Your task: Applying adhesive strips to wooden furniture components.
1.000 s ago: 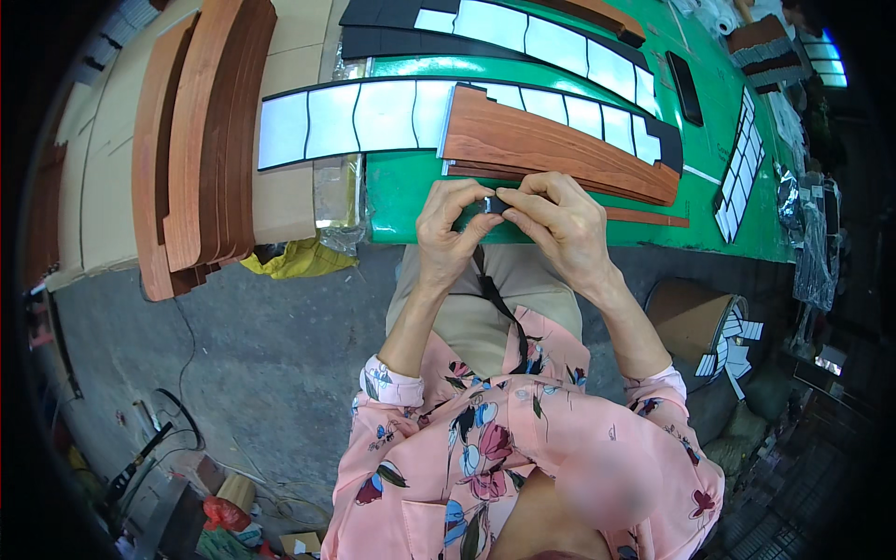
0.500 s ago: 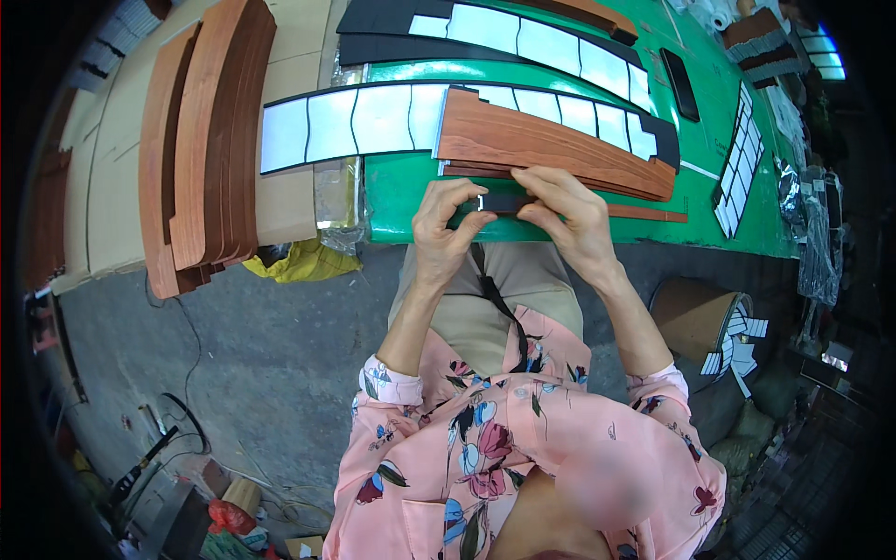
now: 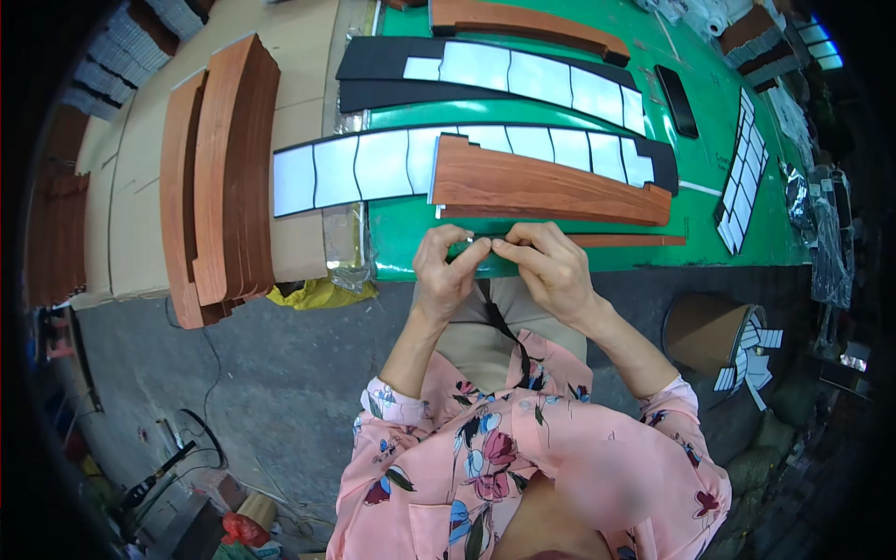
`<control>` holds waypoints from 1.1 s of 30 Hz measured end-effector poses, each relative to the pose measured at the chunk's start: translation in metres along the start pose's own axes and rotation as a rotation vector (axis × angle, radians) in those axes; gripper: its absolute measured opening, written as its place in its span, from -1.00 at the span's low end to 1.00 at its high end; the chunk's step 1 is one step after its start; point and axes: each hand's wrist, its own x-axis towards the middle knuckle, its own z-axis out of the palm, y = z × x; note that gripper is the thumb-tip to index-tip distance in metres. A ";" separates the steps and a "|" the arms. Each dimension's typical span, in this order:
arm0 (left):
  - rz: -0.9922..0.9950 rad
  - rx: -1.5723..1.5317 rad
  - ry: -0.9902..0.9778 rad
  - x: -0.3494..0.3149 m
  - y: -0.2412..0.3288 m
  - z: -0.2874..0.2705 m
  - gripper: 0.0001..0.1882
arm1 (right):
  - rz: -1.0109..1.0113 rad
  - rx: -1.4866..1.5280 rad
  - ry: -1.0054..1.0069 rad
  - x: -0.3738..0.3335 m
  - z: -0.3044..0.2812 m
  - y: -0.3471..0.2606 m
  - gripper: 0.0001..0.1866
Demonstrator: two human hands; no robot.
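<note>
At the near edge of the green table (image 3: 397, 254), my left hand (image 3: 442, 273) is closed, thumb and fingers around the left end of a slim wood-grain panel (image 3: 630, 240). The panel appears nearly edge-on and runs off to the right behind my other hand. A small shiny bit shows between the left fingers. My right hand (image 3: 551, 271) is pinched, its thumb and fingertip almost touching the left thumb; whatever is in that pinch is too small to make out. Just beyond lies a stepped wood-grain panel (image 3: 541, 185), on a black panel with white adhesive patches (image 3: 350, 171).
Curved wood-grain panels stand stacked (image 3: 238, 168) on cardboard at the left. Farther back lie another white-patched black panel (image 3: 532, 77), a wood-grain piece (image 3: 532, 26) and a black phone (image 3: 676, 101). A white-patched strip (image 3: 744, 173) sits right, above a bin of scraps (image 3: 705, 331).
My right hand has shifted left, its fingertips now meeting the left thumb. The dark face that showed between the hands is mostly covered. The whole view has shifted slightly downward.
</note>
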 end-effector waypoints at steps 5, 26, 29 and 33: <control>-0.024 -0.069 -0.075 0.007 0.003 -0.007 -0.75 | 0.392 0.567 -0.308 0.036 -0.039 0.017 -0.77; 0.010 -0.168 -0.072 0.007 -0.015 -0.003 -0.63 | -0.299 -0.607 -0.171 0.250 0.112 0.161 -0.89; 0.011 -0.163 -0.069 0.009 -0.015 -0.003 -0.62 | -0.275 -0.601 -0.156 0.250 0.114 0.159 -0.89; 0.038 -0.161 -0.062 0.012 -0.015 -0.002 -0.65 | -0.243 -0.571 -0.113 0.249 0.116 0.164 -0.88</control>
